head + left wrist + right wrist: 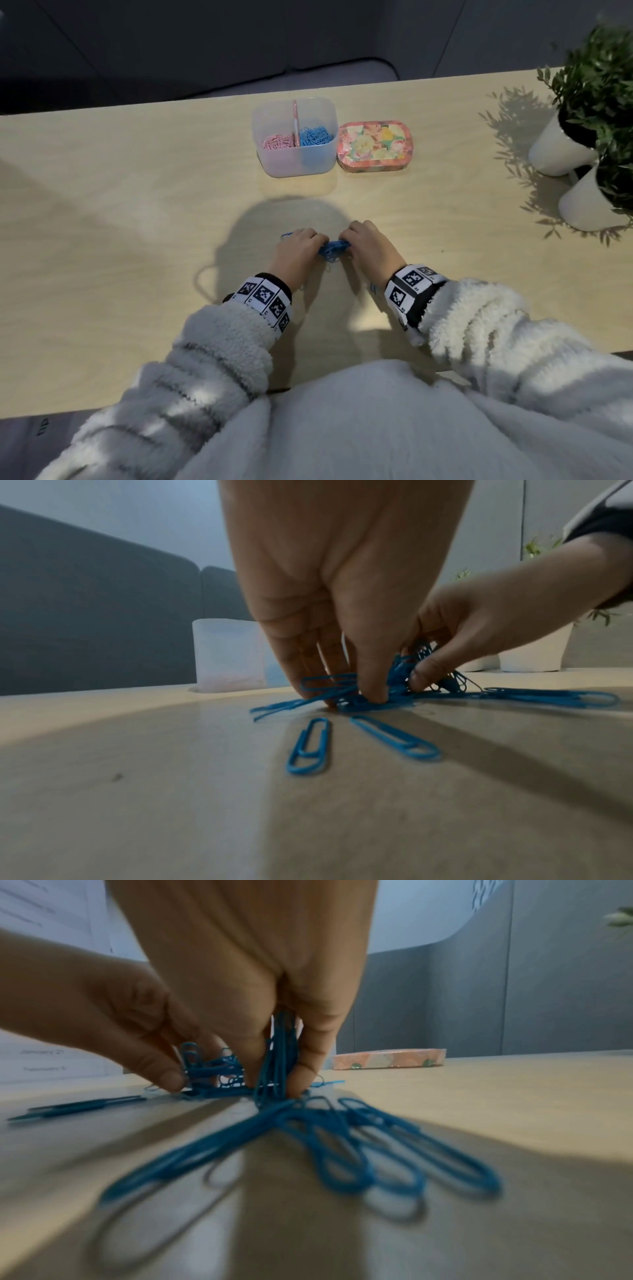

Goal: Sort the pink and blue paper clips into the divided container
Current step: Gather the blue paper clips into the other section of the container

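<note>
A pile of blue paper clips (331,248) lies on the wooden table (137,205) between my two hands. My left hand (320,241) presses down on the pile's left side, thumb and fingers (318,666) curled around a clump (363,702). My right hand (344,240) pinches an upright bundle of blue clips (281,1053) between thumb and finger. Loose blue clips (310,746) lie in front of the wrists. The translucent divided container (298,162) stands farther back, with pink clips (277,142) in its left half and blue clips (317,135) in its right.
A floral tin (373,144) sits right beside the container. Two white plant pots (561,147) stand at the table's right end. A dark sofa lies beyond the far edge. My fluffy white sleeves (219,349) cover the near edge.
</note>
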`<state>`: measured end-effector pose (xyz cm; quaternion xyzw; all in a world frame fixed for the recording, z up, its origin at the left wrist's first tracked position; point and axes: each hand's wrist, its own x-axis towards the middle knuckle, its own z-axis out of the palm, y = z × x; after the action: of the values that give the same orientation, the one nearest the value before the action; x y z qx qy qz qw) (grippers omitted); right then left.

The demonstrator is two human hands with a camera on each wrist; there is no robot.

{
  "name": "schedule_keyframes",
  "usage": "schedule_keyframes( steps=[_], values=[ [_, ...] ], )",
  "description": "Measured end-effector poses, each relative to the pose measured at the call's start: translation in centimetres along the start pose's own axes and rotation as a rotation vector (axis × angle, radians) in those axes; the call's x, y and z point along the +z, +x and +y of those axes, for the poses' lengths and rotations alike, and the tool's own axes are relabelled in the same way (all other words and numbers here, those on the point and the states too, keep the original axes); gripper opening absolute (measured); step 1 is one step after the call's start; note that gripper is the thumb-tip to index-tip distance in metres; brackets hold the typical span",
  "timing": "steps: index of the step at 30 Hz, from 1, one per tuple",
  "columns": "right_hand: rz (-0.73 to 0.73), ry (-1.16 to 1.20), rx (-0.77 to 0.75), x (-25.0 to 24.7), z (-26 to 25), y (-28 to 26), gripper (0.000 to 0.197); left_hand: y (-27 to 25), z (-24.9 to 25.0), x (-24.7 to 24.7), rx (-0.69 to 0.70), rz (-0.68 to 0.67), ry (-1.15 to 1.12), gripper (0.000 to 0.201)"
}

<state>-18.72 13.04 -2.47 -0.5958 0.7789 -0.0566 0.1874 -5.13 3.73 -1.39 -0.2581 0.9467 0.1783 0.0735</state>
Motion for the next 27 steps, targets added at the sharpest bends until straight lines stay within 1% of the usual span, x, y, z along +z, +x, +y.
schedule_keyframes(
  steps=[3, 6, 8, 11, 13, 15, 18, 20, 24, 27],
  values=[
    [-0.021, -0.022, -0.032, -1.1, 0.3, 0.7, 0.026, 0.2, 0.1, -0.4, -0.006, 0.004, 0.01, 0.028],
    [-0.016, 0.052, -0.053, -3.2, 0.5, 0.8, 0.024, 0.1, -0.2, -0.9, -0.023, 0.045, -0.027, 0.028],
    [0.014, 0.108, -0.052, -4.9, 0.8, 0.9, 0.021, 0.0, -0.6, -1.1, -0.028, 0.103, -0.088, 0.026],
    [0.031, 0.216, -0.011, -7.5, 0.8, 1.8, 0.019, -0.1, -1.1, -1.6, -0.024, 0.214, -0.22, 0.023],
    [0.026, 0.275, 0.003, -9.2, 0.6, 2.6, 0.016, 0.0, -1.3, -2.0, -0.056, 0.279, -0.31, 0.022],
    [0.047, 0.335, 0.036, -11.0, 0.6, 3.8, 0.013, 0.1, -1.6, -2.2, -0.118, 0.322, -0.405, 0.02],
    [0.183, 0.346, 0.093, -13.5, 0.8, 6.5, 0.012, 0.2, -2.1, -2.1, -0.211, 0.32, -0.541, 0.017],
    [0.246, 0.366, 0.115, -14.9, 0.8, 8.7, 0.012, 0.2, -2.3, -1.9, -0.233, 0.306, -0.604, 0.016],
    [0.262, 0.401, 0.177, -15.8, 0.3, 12.9, 0.014, 0.2, -2.1, -2.5, -0.255, 0.311, -0.698, 0.018],
    [0.265, 0.367, 0.244, -15.2, -0.7, 15.1, 0.017, 0.7, -1.9, -4.1, -0.265, 0.359, -0.774, 0.015]
  ],
)
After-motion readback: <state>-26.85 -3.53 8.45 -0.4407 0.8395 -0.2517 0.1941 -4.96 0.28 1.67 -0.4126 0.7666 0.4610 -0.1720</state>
